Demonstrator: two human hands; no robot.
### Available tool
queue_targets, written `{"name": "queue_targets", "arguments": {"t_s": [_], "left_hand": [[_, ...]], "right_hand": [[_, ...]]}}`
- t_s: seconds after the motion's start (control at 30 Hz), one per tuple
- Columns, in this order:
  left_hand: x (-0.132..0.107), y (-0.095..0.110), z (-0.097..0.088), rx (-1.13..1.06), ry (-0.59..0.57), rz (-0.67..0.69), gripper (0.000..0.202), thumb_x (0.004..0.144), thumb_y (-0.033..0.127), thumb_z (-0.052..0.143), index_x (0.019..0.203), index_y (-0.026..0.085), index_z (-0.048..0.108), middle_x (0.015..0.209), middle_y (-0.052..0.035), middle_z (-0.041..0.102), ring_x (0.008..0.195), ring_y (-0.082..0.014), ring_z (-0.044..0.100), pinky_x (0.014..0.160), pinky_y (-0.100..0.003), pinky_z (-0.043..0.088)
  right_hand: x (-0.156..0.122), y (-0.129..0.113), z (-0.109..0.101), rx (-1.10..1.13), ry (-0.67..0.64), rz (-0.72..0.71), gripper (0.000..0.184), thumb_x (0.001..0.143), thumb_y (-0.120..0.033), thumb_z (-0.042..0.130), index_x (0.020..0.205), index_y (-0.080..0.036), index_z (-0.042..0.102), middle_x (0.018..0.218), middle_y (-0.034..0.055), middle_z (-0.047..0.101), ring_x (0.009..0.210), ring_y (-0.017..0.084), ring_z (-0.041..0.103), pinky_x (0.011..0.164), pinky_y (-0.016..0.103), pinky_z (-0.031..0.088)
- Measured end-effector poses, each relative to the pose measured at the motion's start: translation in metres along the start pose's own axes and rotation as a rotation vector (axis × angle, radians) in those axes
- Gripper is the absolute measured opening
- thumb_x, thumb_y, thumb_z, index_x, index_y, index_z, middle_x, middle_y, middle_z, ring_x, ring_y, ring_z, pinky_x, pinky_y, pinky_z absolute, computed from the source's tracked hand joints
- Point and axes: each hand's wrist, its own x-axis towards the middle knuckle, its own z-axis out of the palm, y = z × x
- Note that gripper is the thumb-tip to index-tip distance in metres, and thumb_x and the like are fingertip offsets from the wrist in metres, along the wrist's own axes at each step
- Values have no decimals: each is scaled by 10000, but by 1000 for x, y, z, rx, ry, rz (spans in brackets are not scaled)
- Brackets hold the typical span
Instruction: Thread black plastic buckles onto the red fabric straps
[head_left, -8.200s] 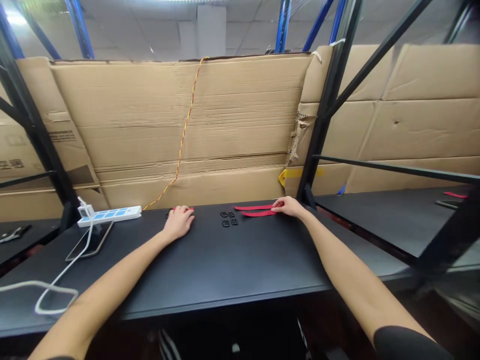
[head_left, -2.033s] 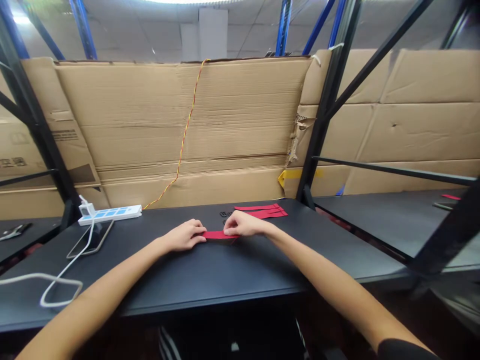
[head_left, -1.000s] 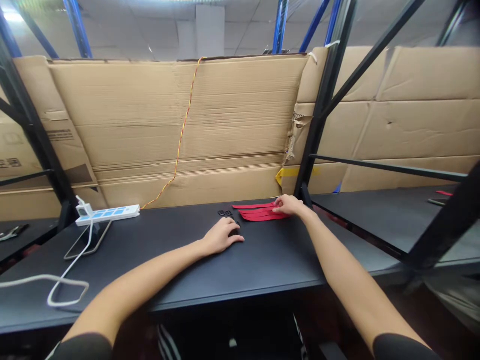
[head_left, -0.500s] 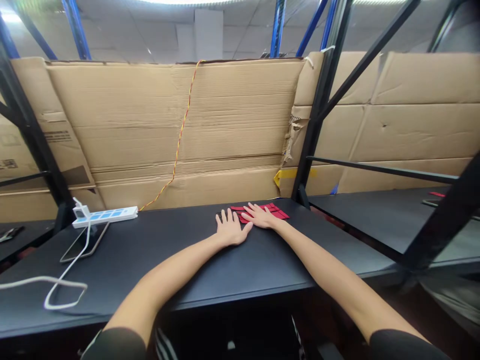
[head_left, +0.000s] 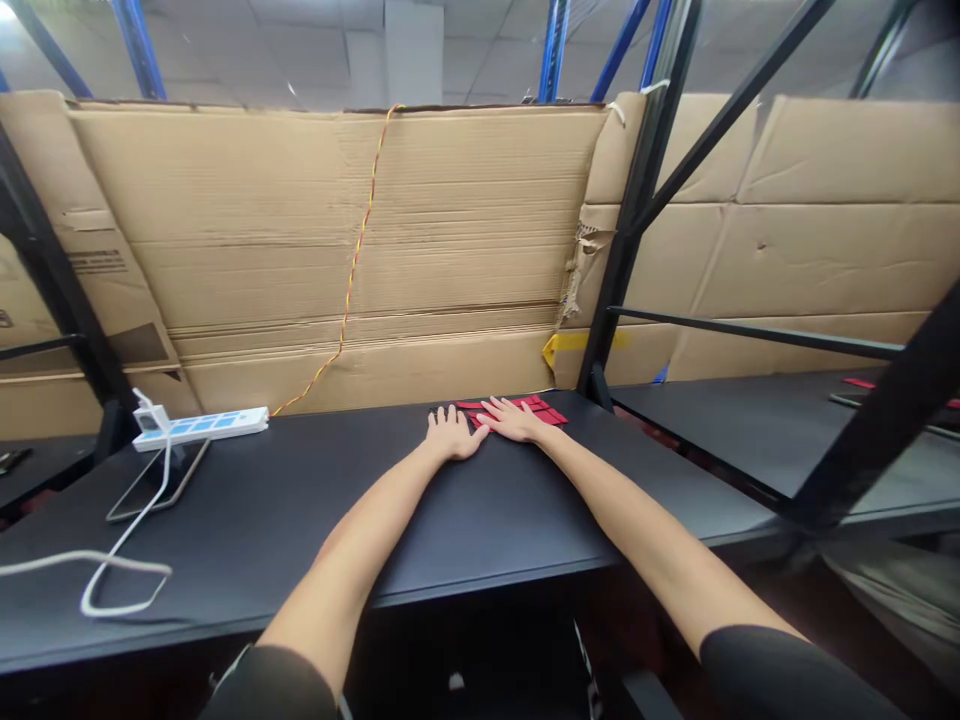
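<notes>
A small pile of red strips [head_left: 541, 409] lies near the back edge of the black table [head_left: 315, 500]. My right hand [head_left: 511, 419] rests flat on the pile, fingers stretched out. My left hand [head_left: 451, 436] lies flat on the table right beside it, fingers spread, its fingertips close to the left end of the strips. Neither hand holds anything. The small black rings seen before are hidden under or behind my hands.
A white power strip [head_left: 196, 426] and a phone [head_left: 154, 468] with a white cable [head_left: 112, 560] sit at the left. A cardboard wall [head_left: 360, 250] stands behind the table. Black frame posts [head_left: 626, 240] rise at the right, with another black table [head_left: 787, 440] beyond.
My left hand slid right from the table's middle to beside the red pile and flattened. My right hand opened flat on the strips. Both hands have edged slightly farther back.
</notes>
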Motion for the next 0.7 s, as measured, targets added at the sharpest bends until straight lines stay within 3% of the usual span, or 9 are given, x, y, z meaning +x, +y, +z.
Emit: {"name": "queue_targets", "arguments": {"t_s": [0.17,0.3,0.37,0.5,0.6,0.7], "left_hand": [[12,-6,0,-26,9,6,1021,785,765,28,1466,30,225,1552,-180,97,1423,-367,69,1135,-522,72],[14,-10,1,-66,58,18,980,807,747,31,1465,52,242,1549,-172,139,1426,-346,90,1138,-512,92],[12,-11,2,-86,176,34,926,836,715,28,1459,70,259,1544,-161,176,1430,-324,98,1142,-502,105],[1,-11,-1,-95,419,93,801,911,609,30,1440,67,291,1527,-156,245,1434,-269,118,1161,-448,99],[-17,-15,-7,-85,471,175,733,943,556,69,1416,63,336,1496,-158,319,1418,-253,191,1166,-416,126],[-48,-25,-13,-77,460,243,683,954,543,112,1402,95,369,1480,-136,358,1403,-235,240,1163,-381,170]], "right_hand": [[5,1,-1,-8,-3,3,755,887,-679,120,1499,-241,176,1565,56,111,1440,281,73,1133,531,11],[7,4,2,-9,27,-9,751,882,-688,132,1491,-255,213,1562,62,144,1439,277,93,1129,543,44],[5,5,3,2,117,-25,743,888,-680,141,1485,-248,234,1558,76,167,1434,281,120,1128,532,87],[-5,3,4,5,441,-68,638,945,-559,168,1446,-192,317,1503,117,312,1384,255,263,1114,442,190],[-16,-1,3,-40,585,-48,508,954,-447,272,1305,-146,483,1328,163,503,1240,271,428,1022,398,306],[-29,-4,3,-96,561,33,402,940,-394,324,1094,-142,597,1141,172,586,1085,287,513,915,388,363]]}}
